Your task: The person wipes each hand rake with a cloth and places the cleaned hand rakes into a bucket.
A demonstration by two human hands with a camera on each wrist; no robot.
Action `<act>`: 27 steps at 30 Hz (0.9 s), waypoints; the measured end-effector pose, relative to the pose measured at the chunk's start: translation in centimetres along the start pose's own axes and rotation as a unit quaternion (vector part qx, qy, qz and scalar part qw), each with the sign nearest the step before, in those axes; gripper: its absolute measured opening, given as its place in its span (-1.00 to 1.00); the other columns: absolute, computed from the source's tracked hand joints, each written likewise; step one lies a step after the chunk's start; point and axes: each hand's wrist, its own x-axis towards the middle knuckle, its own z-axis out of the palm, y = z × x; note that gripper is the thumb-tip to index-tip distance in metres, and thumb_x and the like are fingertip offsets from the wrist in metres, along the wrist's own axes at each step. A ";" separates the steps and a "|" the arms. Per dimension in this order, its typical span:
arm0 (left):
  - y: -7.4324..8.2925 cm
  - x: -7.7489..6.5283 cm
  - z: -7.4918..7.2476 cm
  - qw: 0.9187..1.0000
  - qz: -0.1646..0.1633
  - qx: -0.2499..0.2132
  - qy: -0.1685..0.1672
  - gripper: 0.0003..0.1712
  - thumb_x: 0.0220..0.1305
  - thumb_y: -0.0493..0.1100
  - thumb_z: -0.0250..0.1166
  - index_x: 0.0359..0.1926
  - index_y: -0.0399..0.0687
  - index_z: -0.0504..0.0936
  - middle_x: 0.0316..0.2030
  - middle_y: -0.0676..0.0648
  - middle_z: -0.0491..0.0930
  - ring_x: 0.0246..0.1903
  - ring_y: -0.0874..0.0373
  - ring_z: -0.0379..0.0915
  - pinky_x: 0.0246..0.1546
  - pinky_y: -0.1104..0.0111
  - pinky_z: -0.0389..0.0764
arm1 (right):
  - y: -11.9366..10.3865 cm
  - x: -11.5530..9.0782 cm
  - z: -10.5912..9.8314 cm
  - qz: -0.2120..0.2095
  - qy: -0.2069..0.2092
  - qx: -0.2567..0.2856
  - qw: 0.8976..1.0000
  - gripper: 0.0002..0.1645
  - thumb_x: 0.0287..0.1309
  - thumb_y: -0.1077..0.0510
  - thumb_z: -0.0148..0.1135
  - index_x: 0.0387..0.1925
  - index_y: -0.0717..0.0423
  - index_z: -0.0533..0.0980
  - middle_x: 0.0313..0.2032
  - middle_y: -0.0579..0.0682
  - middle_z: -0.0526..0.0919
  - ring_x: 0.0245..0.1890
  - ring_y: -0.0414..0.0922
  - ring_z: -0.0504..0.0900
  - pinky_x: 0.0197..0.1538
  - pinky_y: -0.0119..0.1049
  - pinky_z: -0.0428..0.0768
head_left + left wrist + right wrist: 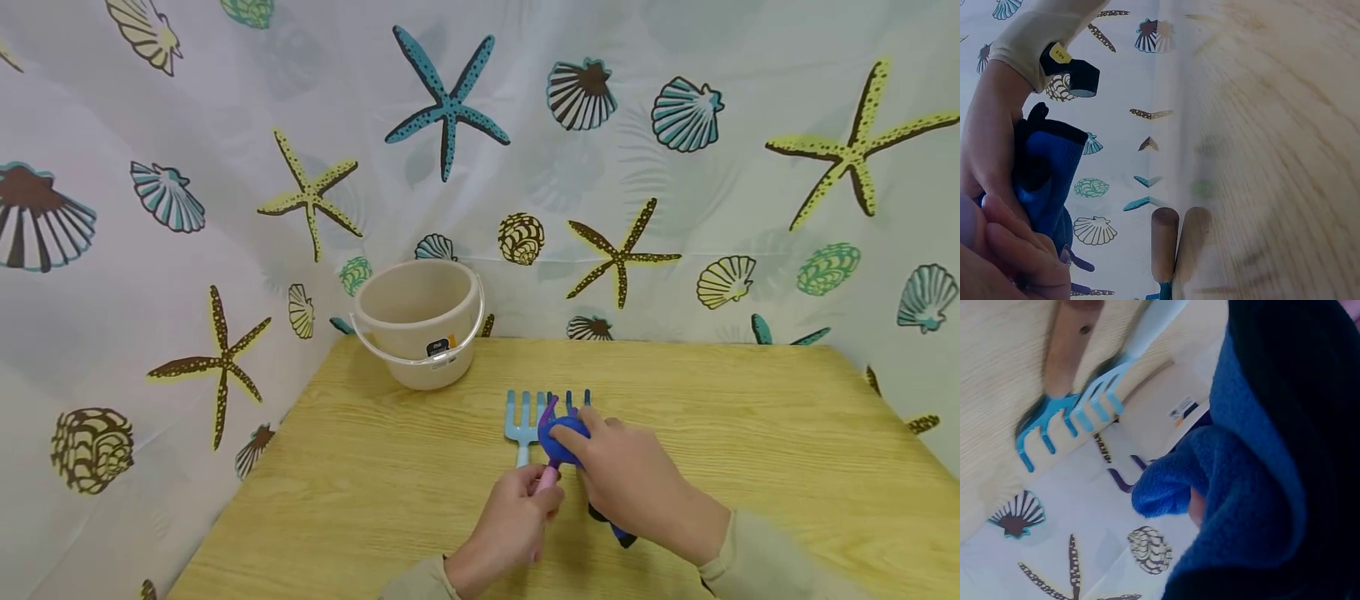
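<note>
My left hand point(512, 510) grips the pink handle of a small purple hand rake point(548, 478) above the table. Blue cloth point(564, 439) with black edging is bunched around the rake's head, and my right hand point(637, 479) pinches the cloth there. Purple tines point(1121, 481) poke out past the cloth in the right wrist view; the rest of the head is hidden. Behind the hands lie a light blue hand fork point(522, 429) and a teal rake with a wooden handle point(1069, 353), side by side on the table.
A beige bucket point(420, 333) with a clear handle stands at the back left of the wooden table point(360, 500). A curtain point(525, 183) printed with shells and starfish hangs along the back and both sides.
</note>
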 end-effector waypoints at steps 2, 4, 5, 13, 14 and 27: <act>0.1 0.0 -0.1 1.000 0.006 0.003 0.002 -0.86 0.31 -0.24 0.10 -0.18 -0.19 0.54 -0.60 0.02 0.43 -0.91 0.27 0.15 -0.93 0.51 0.30 | -0.3 -0.2 -0.2 -0.005 -0.001 0.003 1.000 -0.51 -0.04 0.09 0.35 0.02 -0.06 0.56 -0.06 0.26 0.57 -0.41 0.04 0.63 -0.62 -0.17 0.66; 0.2 0.0 -0.1 1.000 0.008 0.008 0.004 -0.81 0.30 -0.24 0.11 -0.11 -0.18 0.55 -0.60 0.02 0.44 -0.91 0.27 0.15 -0.93 0.52 0.31 | -0.1 -0.3 -0.2 -0.003 0.006 0.002 1.000 -0.50 -0.05 0.09 0.36 0.02 -0.07 0.56 -0.06 0.26 0.58 -0.40 0.05 0.63 -0.63 -0.17 0.66; 0.3 0.0 -0.1 1.000 0.008 0.010 0.004 -0.77 0.29 -0.24 0.12 -0.06 -0.20 0.55 -0.59 0.02 0.44 -0.91 0.27 0.15 -0.93 0.52 0.31 | 0.1 -0.2 -0.2 0.002 0.011 -0.003 1.000 -0.49 -0.07 0.09 0.37 0.02 -0.06 0.56 -0.08 0.25 0.58 -0.41 0.05 0.63 -0.65 -0.17 0.66; 0.4 -0.7 0.2 1.000 0.008 0.030 -0.004 -0.52 0.26 -0.18 0.18 0.20 -0.21 0.46 -0.56 0.01 0.47 -0.89 0.25 0.16 -0.93 0.50 0.30 | 3.5 0.8 0.4 0.071 0.030 -0.008 0.997 -0.50 -0.11 0.16 0.37 0.00 0.04 0.59 -0.27 0.20 0.55 -0.64 -0.06 0.54 -0.78 -0.23 0.59; 0.4 -0.7 0.3 1.000 0.008 0.030 -0.006 -0.50 0.26 -0.17 0.19 0.21 -0.21 0.45 -0.56 0.01 0.47 -0.89 0.24 0.15 -0.93 0.50 0.29 | 3.8 0.9 0.4 0.079 0.022 0.003 0.997 -0.51 -0.08 0.16 0.36 0.00 0.05 0.59 -0.27 0.19 0.55 -0.66 -0.10 0.52 -0.79 -0.26 0.57; 0.3 -0.6 0.1 1.000 0.003 -0.004 -0.005 -0.72 0.28 -0.20 0.16 -0.01 -0.21 0.54 -0.57 0.00 0.44 -0.89 0.22 0.15 -0.95 0.49 0.27 | 3.9 0.6 -0.5 0.093 -0.026 0.060 0.993 -0.54 0.03 0.17 0.32 0.04 -0.01 0.58 -0.28 0.09 0.55 -0.63 -0.18 0.46 -0.71 -0.32 0.54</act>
